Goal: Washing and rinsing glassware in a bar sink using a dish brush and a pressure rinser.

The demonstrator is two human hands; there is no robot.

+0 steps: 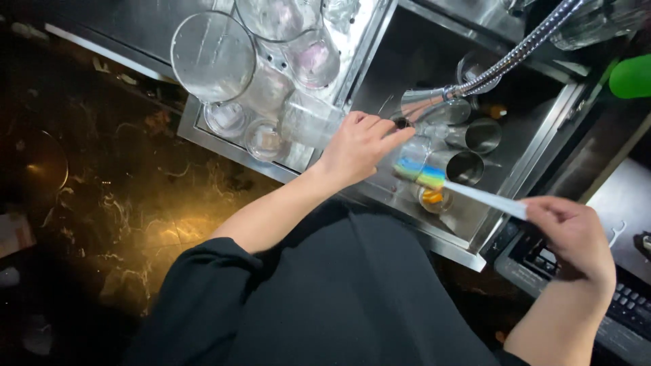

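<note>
My left hand (358,146) reaches over a steel sink (453,245) and grips a clear glass (415,150) by its rim, just under the spray head (424,103) of a flexible metal tap hose. My right hand (575,234) holds the white handle of a bottle brush (485,198). The brush's rainbow-coloured sponge head (422,175) is at the mouth of the glass. How far the sponge goes inside, I cannot tell.
Two metal cups (480,135) and a small glass with something orange (432,198) lie in the sink. Several upturned clear glasses (213,57) stand on the drain tray at the left. A dark marbled counter (135,203) is beside it, a keyboard (630,305) lower right, a green object (632,76) upper right.
</note>
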